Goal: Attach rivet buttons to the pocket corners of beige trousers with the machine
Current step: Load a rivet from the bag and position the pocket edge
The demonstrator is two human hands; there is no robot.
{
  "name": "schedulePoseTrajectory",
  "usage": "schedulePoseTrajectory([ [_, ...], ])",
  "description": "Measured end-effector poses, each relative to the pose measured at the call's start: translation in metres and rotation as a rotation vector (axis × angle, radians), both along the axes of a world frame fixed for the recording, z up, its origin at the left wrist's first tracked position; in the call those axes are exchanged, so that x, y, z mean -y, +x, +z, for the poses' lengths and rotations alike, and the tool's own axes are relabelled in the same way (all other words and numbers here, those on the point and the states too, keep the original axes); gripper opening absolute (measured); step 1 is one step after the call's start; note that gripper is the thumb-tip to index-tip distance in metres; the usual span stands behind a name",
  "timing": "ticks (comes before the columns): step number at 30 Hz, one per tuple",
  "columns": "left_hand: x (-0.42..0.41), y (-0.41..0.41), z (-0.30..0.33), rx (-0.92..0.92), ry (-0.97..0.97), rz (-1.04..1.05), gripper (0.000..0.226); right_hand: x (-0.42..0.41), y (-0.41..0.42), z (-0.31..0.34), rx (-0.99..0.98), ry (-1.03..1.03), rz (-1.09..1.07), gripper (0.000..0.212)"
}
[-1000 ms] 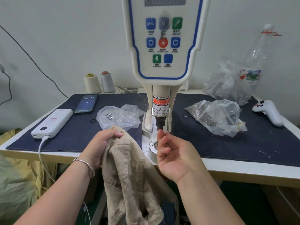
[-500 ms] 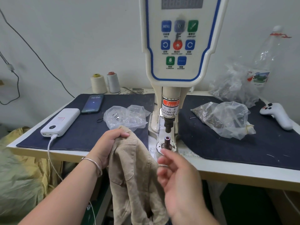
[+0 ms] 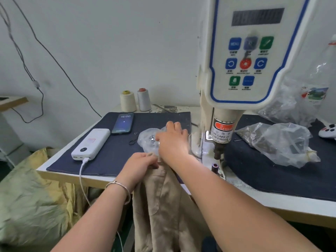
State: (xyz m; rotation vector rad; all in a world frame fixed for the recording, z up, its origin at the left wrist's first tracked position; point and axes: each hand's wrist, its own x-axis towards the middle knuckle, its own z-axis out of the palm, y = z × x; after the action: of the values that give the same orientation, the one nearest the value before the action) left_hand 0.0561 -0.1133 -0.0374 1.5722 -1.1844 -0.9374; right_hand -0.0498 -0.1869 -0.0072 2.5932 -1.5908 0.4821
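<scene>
A left hand (image 3: 141,163) grips beige trousers (image 3: 163,206) at the table edge, ready for the machine (image 3: 245,70) at 2 o'clock; the right hand (image 3: 172,140), fingers loosely spread, reaches a rivet bag (image 3: 147,140).

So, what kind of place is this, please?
Probably a small garment workshop. A rivet press machine stands on the table, two thread cones sit by the wall, and beige trousers hang off the table's front edge.
</scene>
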Motion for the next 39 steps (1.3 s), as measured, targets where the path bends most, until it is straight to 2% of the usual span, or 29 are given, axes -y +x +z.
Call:
schedulePoseTrajectory([
  [3, 0.003, 0.004, -0.002, 0.015, 0.025, 0.0, 0.043, 0.014, 0.012, -0.003, -0.114, 0.016, 0.043, 0.035],
  [8, 0.0, 0.004, -0.002, -0.009, 0.016, -0.028, 0.044, 0.025, 0.029, -0.001, -0.249, -0.07, 0.047, 0.032],
  [12, -0.001, 0.003, 0.001, -0.004, 0.029, -0.034, 0.028, 0.033, 0.032, -0.001, -0.285, -0.099, -0.004, 0.032],
  [20, -0.003, 0.002, 0.004, -0.004, 0.026, -0.035, 0.024, 0.037, 0.034, -0.007, -0.246, -0.07, -0.017, 0.03],
  [25, -0.003, 0.003, 0.003, 0.003, 0.021, -0.044, 0.042, 0.038, 0.035, -0.008, -0.234, -0.032, -0.012, 0.032],
  [28, -0.003, 0.002, 0.004, -0.006, 0.024, -0.05, 0.027, 0.039, 0.036, -0.01, -0.233, -0.044, -0.023, 0.033],
  [31, -0.003, 0.002, 0.004, 0.001, 0.039, -0.039, 0.024, 0.039, 0.036, -0.011, -0.206, -0.044, -0.007, 0.03],
  [37, 0.0, 0.005, 0.001, 0.028, 0.037, -0.044, 0.046, 0.04, 0.036, -0.012, -0.195, -0.068, 0.026, 0.027],
  [39, -0.001, 0.004, 0.002, 0.022, 0.038, -0.049, 0.036, 0.04, 0.036, -0.012, -0.196, -0.084, 0.037, 0.026],
])
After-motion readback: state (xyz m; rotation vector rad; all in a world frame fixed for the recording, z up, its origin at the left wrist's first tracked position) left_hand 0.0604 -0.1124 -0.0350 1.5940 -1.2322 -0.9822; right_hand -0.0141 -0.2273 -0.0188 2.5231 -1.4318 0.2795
